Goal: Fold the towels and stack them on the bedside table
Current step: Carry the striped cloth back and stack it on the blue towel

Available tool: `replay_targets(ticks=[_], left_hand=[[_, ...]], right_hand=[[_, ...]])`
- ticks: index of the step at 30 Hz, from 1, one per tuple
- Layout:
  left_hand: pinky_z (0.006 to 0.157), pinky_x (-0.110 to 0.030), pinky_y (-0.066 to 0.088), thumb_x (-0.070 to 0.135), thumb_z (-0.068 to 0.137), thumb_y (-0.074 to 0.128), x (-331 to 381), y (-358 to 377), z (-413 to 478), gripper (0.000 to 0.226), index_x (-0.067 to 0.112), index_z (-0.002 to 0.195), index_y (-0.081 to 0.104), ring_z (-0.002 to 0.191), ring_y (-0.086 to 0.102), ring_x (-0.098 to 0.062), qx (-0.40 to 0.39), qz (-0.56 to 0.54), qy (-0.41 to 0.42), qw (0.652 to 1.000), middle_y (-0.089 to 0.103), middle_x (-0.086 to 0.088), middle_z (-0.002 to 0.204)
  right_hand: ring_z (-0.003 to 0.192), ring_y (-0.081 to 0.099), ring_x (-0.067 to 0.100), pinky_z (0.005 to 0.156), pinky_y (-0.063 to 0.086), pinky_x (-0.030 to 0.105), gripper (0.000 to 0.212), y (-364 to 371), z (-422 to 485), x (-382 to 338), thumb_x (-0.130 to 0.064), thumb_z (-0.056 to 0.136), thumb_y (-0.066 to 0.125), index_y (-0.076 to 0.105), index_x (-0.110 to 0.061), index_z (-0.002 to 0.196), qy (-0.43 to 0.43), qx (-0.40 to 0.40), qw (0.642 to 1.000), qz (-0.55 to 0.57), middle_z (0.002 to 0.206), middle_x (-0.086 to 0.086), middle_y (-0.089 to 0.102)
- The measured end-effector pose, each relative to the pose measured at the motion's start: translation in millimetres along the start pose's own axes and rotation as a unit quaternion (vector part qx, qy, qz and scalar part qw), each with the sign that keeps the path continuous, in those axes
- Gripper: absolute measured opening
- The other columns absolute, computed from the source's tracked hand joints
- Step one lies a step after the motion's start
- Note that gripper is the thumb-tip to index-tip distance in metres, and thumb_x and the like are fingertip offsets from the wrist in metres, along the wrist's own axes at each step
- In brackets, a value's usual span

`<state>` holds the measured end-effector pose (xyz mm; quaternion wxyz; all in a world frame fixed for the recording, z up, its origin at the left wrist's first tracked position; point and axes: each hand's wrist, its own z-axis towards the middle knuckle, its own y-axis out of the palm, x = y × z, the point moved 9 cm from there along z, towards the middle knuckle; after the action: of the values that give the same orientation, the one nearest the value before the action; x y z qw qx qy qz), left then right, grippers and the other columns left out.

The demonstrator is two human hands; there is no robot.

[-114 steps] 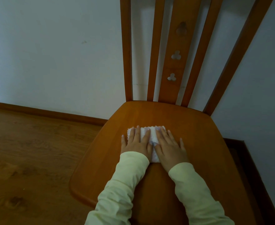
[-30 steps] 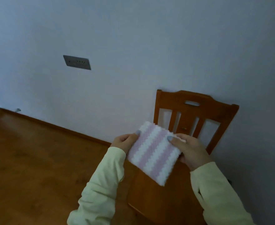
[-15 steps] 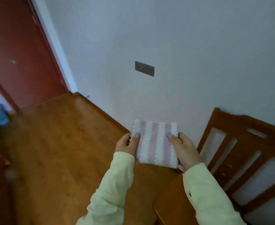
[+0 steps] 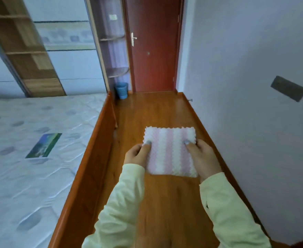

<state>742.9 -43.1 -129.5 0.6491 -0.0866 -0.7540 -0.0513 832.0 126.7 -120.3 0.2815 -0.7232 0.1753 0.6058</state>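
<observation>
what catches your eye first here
The folded pink-and-white striped towel at centre, pinched at its sides by the left hand and right hand above the wooden floor. Behind it a red door stands at the far end, a blue wastebasket to its left, and a bare mattress fills the left side.

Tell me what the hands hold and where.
The folded pink-and-white striped towel: left hand pinches its left edge, right hand its right edge.

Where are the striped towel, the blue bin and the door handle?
striped towel point(image 4: 170, 151), head view, middle of its top face.
blue bin point(image 4: 121, 90), head view, its side wall.
door handle point(image 4: 133, 38), head view, its metal plate.
</observation>
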Motion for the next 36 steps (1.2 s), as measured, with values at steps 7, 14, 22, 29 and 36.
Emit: replay_targets(ticks=[7, 14, 22, 29, 36], left_hand=[[0.049, -0.006, 0.036, 0.023, 0.089, 0.057, 1, -168, -10, 0.028, 0.016, 0.061, 0.054, 0.063, 0.042, -0.010, 0.163, -0.028, 0.006, 0.986, 0.048, 0.004, 0.063], [0.051, -0.017, 0.042, 0.019, 0.089, 0.057, -16, -360, -70, 0.032, 0.016, 0.058, 0.052, 0.061, 0.043, -0.015, 0.320, -0.049, 0.003, 0.946, 0.048, 0.001, 0.061], [0.046, -0.005, 0.033, 0.014, 0.090, 0.054, -31, -528, -185, 0.034, 0.016, 0.056, 0.049, 0.059, 0.036, -0.007, 0.494, -0.031, 0.014, 0.869, 0.044, 0.002, 0.060], [0.068, -0.030, 0.037, 0.023, 0.088, 0.058, -58, -599, -282, 0.028, 0.018, 0.061, 0.054, 0.078, 0.044, -0.021, 0.619, -0.088, -0.001, 0.781, 0.048, -0.002, 0.065], [0.048, -0.011, 0.033, 0.019, 0.093, 0.049, -63, -625, -349, 0.021, 0.011, 0.074, 0.055, 0.062, 0.038, -0.011, 0.702, -0.100, -0.014, 0.705, 0.041, 0.003, 0.063]], right_hand=[[0.116, 0.049, 0.016, 0.091, 0.041, 0.032, 0.037, 154, -31, -41, -0.041, 0.093, 0.045, 0.053, -0.022, 0.124, -0.039, -0.147, 0.988, -0.014, 0.123, -0.006, 0.054], [0.102, 0.043, 0.010, 0.087, 0.039, 0.030, 0.024, 327, -126, -62, -0.043, 0.092, 0.046, 0.052, -0.030, 0.111, -0.049, -0.306, 0.951, -0.011, 0.108, -0.010, 0.048], [0.103, 0.058, 0.024, 0.098, 0.046, 0.046, 0.013, 483, -261, -68, -0.034, 0.089, 0.055, 0.059, -0.024, 0.097, -0.029, -0.473, 0.881, 0.002, 0.107, 0.003, 0.063], [0.073, 0.055, 0.007, 0.064, 0.039, 0.022, 0.015, 562, -366, -75, -0.013, 0.088, 0.057, 0.059, -0.017, 0.102, -0.076, -0.596, 0.799, 0.010, 0.081, -0.008, 0.060], [0.078, 0.059, 0.008, 0.063, 0.041, 0.022, 0.017, 606, -439, -83, -0.015, 0.087, 0.058, 0.061, -0.016, 0.105, -0.121, -0.676, 0.727, 0.000, 0.087, -0.006, 0.063]])
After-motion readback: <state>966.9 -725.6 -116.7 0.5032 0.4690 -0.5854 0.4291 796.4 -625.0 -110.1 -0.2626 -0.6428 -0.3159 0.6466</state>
